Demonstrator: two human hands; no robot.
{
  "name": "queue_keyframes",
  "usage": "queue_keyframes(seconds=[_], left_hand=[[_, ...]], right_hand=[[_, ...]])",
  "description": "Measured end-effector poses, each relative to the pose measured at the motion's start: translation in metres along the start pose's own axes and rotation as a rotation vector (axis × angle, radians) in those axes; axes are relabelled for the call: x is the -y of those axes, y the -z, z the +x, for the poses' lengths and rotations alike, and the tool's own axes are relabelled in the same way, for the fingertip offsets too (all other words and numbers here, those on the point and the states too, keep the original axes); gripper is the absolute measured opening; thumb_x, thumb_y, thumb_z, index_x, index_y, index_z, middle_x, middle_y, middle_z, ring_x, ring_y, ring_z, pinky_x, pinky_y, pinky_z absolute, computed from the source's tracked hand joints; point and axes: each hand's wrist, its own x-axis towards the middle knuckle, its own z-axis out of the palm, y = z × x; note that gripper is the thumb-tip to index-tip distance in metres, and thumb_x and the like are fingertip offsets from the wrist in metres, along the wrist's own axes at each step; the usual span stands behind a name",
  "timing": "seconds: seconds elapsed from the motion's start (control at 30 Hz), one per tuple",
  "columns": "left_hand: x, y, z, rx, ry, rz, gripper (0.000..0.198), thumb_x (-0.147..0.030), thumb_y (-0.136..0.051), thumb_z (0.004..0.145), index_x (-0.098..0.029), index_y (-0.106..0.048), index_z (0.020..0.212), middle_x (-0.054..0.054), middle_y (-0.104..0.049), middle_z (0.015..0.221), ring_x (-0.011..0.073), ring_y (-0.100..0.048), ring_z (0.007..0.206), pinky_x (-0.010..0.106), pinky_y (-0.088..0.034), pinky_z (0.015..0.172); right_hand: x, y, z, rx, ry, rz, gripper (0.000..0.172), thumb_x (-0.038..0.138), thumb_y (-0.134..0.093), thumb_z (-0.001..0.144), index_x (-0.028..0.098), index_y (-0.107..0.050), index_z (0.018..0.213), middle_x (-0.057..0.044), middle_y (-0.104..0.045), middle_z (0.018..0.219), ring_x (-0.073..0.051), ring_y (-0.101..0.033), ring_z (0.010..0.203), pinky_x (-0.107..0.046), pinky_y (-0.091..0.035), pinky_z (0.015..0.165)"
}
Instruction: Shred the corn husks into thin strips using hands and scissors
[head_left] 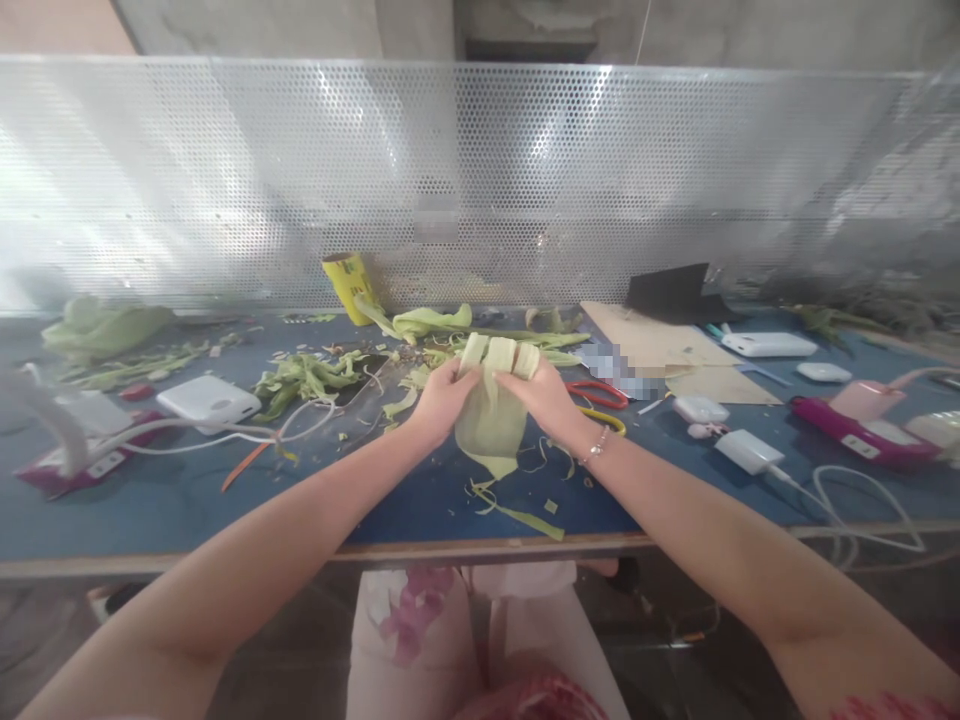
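Observation:
My left hand [444, 402] grips the left edge of a pale green leaf that looks like a corn husk [491, 425], thumb on the near face. On its right side, my right hand [541, 398] pinches the same husk between thumb and fingers. The husk's top bends over in several broad strips, and its lower part hangs to a point above the blue table [420, 505]. A thin green strip [529, 520] lies just below it. Right of my right hand are red-handled scissors [600, 393] and a yellow loop [604, 418], partly hidden by my wrist.
Green leaf scraps [311, 380] are scattered at left, with more leaves [431, 322] behind. A yellow tube [349, 285] leans near the perforated metal screen [510, 180]. White chargers [750, 452], cables and purple power strips [862, 435] occupy both sides. Brown cardboard [645, 340] lies behind right.

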Motion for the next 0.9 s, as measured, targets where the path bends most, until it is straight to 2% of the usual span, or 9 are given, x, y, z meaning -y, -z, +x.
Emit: queue_keyframes(seconds=[0.13,0.2,0.3,0.4,0.47,0.57,0.63,0.77,0.9], left_hand=[[0.007,0.005,0.005,-0.073,-0.035,0.109,0.029,-0.042,-0.066,0.066,-0.016,-0.059,0.076,0.0,-0.058,0.061,0.0153,-0.057,0.061,0.027,-0.046,0.057],[0.009,0.007,0.007,-0.094,-0.053,0.142,0.029,-0.041,-0.066,0.067,-0.016,-0.058,0.081,0.001,-0.059,0.066,0.0155,-0.058,0.064,0.027,-0.047,0.059],[0.01,0.008,0.009,-0.17,-0.153,0.179,0.039,-0.035,-0.066,0.068,-0.018,-0.051,0.099,0.005,-0.06,0.092,0.0158,-0.058,0.077,0.029,-0.048,0.065],[0.006,0.01,0.009,-0.288,-0.386,0.367,0.055,-0.024,-0.068,0.065,-0.023,-0.043,0.114,0.009,-0.049,0.115,0.0173,-0.054,0.094,0.032,-0.048,0.073],[0.002,0.011,0.008,-0.272,-0.575,0.575,0.044,-0.018,-0.067,0.065,-0.022,-0.05,0.106,0.007,-0.049,0.112,0.0191,-0.051,0.1,0.036,-0.046,0.079],[-0.004,0.01,0.003,-0.131,-0.75,0.79,0.014,-0.016,-0.061,0.07,-0.02,-0.058,0.083,0.004,-0.055,0.092,0.0192,-0.052,0.096,0.039,-0.043,0.086],[-0.005,0.008,0.001,-0.091,-0.736,0.801,0.009,-0.016,-0.059,0.072,-0.02,-0.059,0.08,0.004,-0.057,0.087,0.0182,-0.053,0.091,0.037,-0.044,0.084],[-0.002,0.006,0.002,-0.093,-0.586,0.71,0.012,-0.017,-0.059,0.072,-0.019,-0.059,0.083,0.005,-0.059,0.089,0.0167,-0.056,0.085,0.032,-0.046,0.074],[0.002,0.006,0.005,-0.081,-0.495,0.641,0.01,-0.021,-0.057,0.072,-0.018,-0.06,0.082,0.005,-0.061,0.087,0.0161,-0.057,0.082,0.03,-0.046,0.071]], right_hand=[[-0.007,-0.001,0.001,0.002,0.009,0.025,0.025,0.033,-0.064,0.07,0.018,-0.063,0.09,-0.007,-0.068,0.1,-0.024,-0.062,0.093,-0.04,-0.048,0.084],[-0.01,-0.001,0.002,-0.011,0.013,0.042,0.028,0.034,-0.064,0.07,0.019,-0.063,0.093,-0.007,-0.068,0.101,-0.023,-0.062,0.093,-0.04,-0.048,0.084],[-0.012,0.0,0.004,-0.053,-0.001,0.024,0.032,0.034,-0.066,0.067,0.019,-0.061,0.096,-0.007,-0.067,0.1,-0.024,-0.062,0.092,-0.041,-0.048,0.083],[-0.013,0.0,0.005,-0.085,-0.002,0.0,0.035,0.032,-0.067,0.065,0.02,-0.058,0.097,-0.006,-0.066,0.097,-0.024,-0.062,0.09,-0.042,-0.048,0.082],[-0.011,0.0,0.005,-0.097,0.002,-0.021,0.034,0.031,-0.066,0.065,0.02,-0.056,0.096,-0.006,-0.066,0.097,-0.024,-0.061,0.09,-0.042,-0.047,0.082],[-0.008,0.0,0.004,-0.094,0.001,-0.065,0.033,0.03,-0.065,0.066,0.019,-0.055,0.095,-0.006,-0.065,0.096,-0.024,-0.061,0.089,-0.042,-0.047,0.081],[-0.005,0.0,0.002,-0.073,0.013,-0.078,0.032,0.029,-0.064,0.067,0.019,-0.054,0.095,-0.006,-0.065,0.095,-0.024,-0.061,0.088,-0.041,-0.047,0.08],[-0.001,0.001,0.001,-0.055,0.054,-0.072,0.029,0.028,-0.063,0.067,0.019,-0.054,0.092,-0.005,-0.065,0.093,-0.023,-0.061,0.086,-0.039,-0.047,0.078],[0.001,0.001,0.001,-0.038,0.073,-0.066,0.025,0.027,-0.063,0.067,0.02,-0.054,0.089,-0.005,-0.066,0.092,-0.022,-0.061,0.084,-0.038,-0.047,0.077]])
